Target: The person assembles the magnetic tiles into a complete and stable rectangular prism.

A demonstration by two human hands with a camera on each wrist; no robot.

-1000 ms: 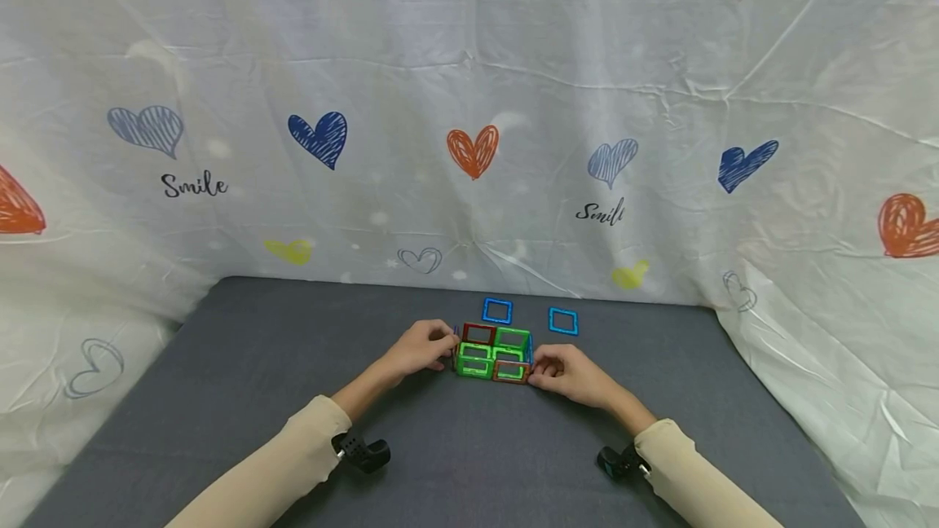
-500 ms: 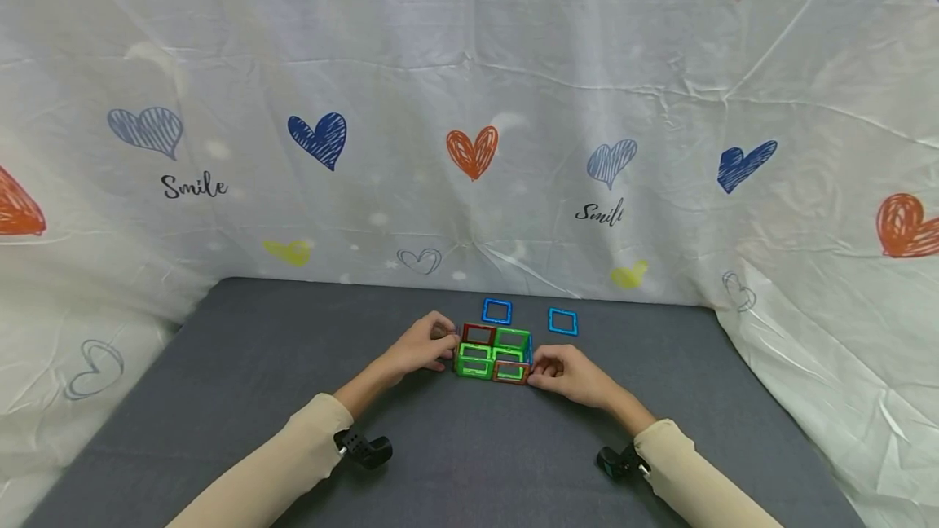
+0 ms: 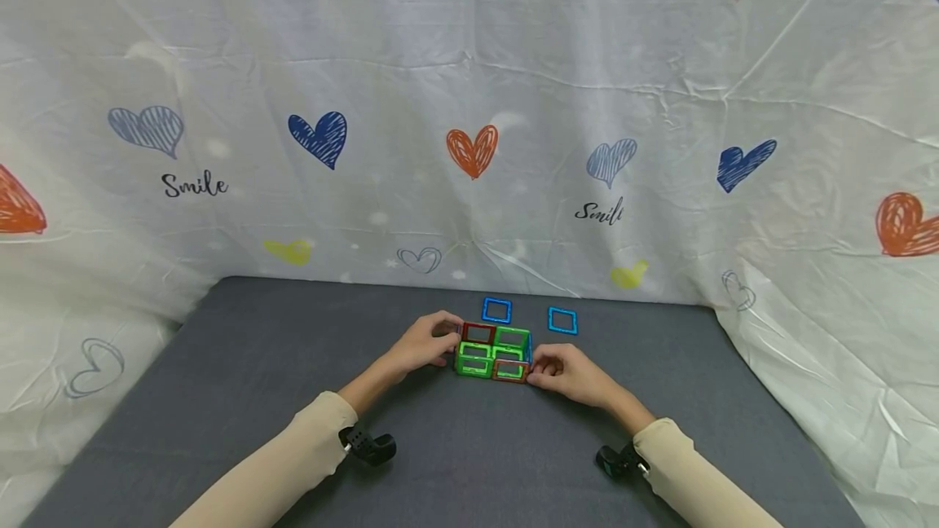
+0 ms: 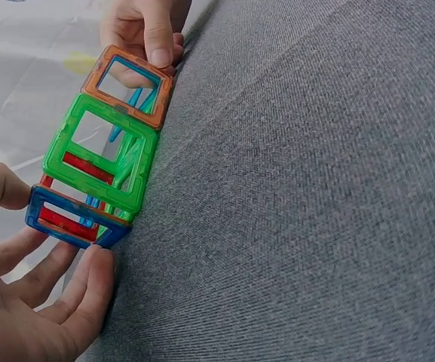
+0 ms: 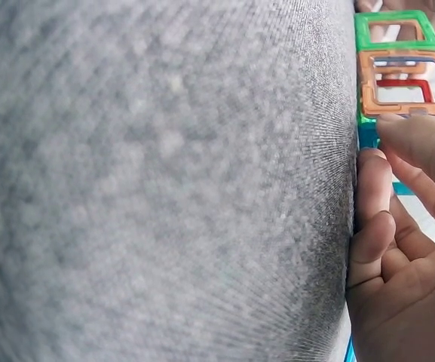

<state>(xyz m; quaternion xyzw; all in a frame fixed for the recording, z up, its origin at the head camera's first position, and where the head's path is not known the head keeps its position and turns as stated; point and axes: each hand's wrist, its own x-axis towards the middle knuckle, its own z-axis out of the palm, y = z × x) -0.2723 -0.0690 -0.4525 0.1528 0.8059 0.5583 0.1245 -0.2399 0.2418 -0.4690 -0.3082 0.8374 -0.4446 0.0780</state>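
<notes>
A low box of see-through magnetic tiles (image 3: 475,359), joined from green, red, orange and blue open squares, stands on the table. At its left end my left hand (image 3: 421,343) holds a blue magnetic tile (image 4: 62,235) between thumb and fingertips, upright against the box. My right hand (image 3: 566,371) grips the opposite end. In the right wrist view its thumb presses by the edge of an orange tile (image 5: 405,109), and the other fingers curl in beside the blue end tile (image 5: 368,136). The inner side of that grip is partly hidden.
Two loose blue tiles lie flat behind the box, one nearer (image 3: 486,310) and one further right (image 3: 552,319). Grey cloth covers the table (image 3: 469,455). A white curtain (image 3: 381,88) printed with hearts hangs along the back edge.
My left hand has shifted slightly right and away from me, bringing the blue tile closer against the box's left end. The right hand and the box stay nearly still.
</notes>
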